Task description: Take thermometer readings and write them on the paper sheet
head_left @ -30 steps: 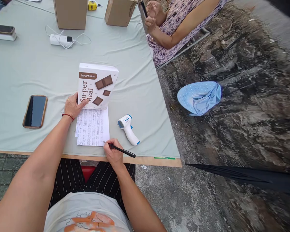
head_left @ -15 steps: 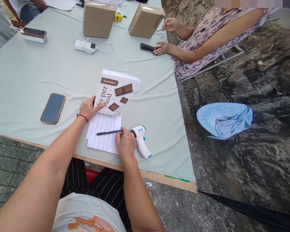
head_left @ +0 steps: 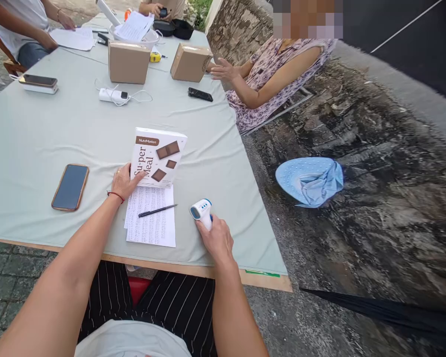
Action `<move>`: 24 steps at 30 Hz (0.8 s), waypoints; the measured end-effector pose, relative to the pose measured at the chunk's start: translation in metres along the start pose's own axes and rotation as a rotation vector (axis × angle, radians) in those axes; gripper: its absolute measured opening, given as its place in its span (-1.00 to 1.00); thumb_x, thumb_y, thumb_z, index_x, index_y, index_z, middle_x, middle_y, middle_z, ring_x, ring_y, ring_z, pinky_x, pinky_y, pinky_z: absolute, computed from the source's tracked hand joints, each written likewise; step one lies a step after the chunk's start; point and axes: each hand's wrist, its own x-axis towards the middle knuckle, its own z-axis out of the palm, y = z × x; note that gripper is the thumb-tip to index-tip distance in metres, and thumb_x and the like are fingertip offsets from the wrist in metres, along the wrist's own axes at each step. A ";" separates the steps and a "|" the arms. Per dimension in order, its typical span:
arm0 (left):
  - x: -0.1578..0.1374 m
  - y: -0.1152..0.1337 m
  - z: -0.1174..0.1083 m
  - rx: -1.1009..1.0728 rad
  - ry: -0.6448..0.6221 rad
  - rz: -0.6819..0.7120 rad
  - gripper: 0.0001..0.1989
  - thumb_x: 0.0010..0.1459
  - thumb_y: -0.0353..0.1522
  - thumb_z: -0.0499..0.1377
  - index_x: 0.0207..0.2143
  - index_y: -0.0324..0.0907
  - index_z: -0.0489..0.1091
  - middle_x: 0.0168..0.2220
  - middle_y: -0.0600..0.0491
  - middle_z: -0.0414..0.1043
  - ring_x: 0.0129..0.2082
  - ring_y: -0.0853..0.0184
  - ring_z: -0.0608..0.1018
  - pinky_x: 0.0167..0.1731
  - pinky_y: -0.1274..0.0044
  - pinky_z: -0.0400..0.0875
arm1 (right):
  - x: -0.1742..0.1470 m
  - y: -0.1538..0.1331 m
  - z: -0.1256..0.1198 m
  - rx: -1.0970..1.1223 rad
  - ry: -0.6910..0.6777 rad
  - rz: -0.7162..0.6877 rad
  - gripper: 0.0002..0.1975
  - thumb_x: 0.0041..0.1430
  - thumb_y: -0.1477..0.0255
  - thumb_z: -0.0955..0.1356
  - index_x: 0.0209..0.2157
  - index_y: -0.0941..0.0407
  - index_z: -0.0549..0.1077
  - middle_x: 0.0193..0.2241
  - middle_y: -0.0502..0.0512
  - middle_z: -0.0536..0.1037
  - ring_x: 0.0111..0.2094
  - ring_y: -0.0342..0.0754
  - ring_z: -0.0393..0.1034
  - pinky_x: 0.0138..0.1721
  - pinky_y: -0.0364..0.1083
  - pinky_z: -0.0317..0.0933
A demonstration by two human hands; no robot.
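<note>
My left hand (head_left: pixel 125 181) grips the lower left edge of a white box (head_left: pixel 159 158) printed "Su-per Meal" with brown chocolate pictures, its thumb across the front. The box stands tilted at the top of some printed sheets (head_left: pixel 152 233). A black pen (head_left: pixel 158 210) lies slantwise on those sheets. To their right, my right hand (head_left: pixel 218 239) is wrapped around the handle of a white and blue infrared thermometer (head_left: pixel 202 212). Its head points up and left, and my fingers hide most of the handle. Left of my left hand lies a phone in a brown case (head_left: pixel 70 187).
Two cardboard boxes (head_left: pixel 128 62) stand farther back, near a white power bank with cable (head_left: pixel 113 95) and a black phone (head_left: pixel 200 94). Another phone (head_left: pixel 39 82) rests on a white box at left. A seated person (head_left: pixel 260 74) is at the right edge; a blue hat (head_left: pixel 309 181) lies beyond the table.
My right hand has left the pen on the sheets and taken hold of the thermometer, now turned. The co-worker's hand has come off the black phone. The view has tilted up.
</note>
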 end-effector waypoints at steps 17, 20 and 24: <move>-0.045 -0.001 -0.023 -0.393 0.120 -0.178 -0.49 0.16 0.08 0.11 -0.13 -0.14 0.44 -0.11 -0.07 0.57 -0.08 0.09 0.57 -0.06 0.29 0.45 | -0.049 -0.168 0.030 1.164 -0.374 -0.015 -0.68 0.01 0.11 0.35 -0.55 0.08 0.33 -0.65 -0.07 0.35 -0.57 -0.15 0.16 -0.50 -0.13 0.12; -0.043 -0.007 -0.026 -0.465 0.085 -0.176 -0.50 0.15 0.08 0.13 -0.13 -0.12 0.47 -0.11 -0.06 0.58 -0.07 0.09 0.58 -0.07 0.30 0.47 | -0.050 -0.175 0.035 1.211 -0.389 0.042 -0.66 -0.03 0.09 0.38 -0.55 0.08 0.33 -0.66 -0.07 0.34 -0.59 -0.15 0.14 -0.52 -0.14 0.09; -0.042 -0.011 -0.030 -0.454 0.101 -0.119 -0.44 0.08 0.04 0.23 0.00 -0.13 0.43 0.00 -0.10 0.53 0.03 0.09 0.55 0.02 0.30 0.46 | -0.046 -0.183 0.033 1.265 -0.386 0.037 -0.64 -0.03 0.07 0.39 -0.52 0.09 0.37 -0.62 -0.05 0.39 -0.56 -0.15 0.18 -0.50 -0.14 0.10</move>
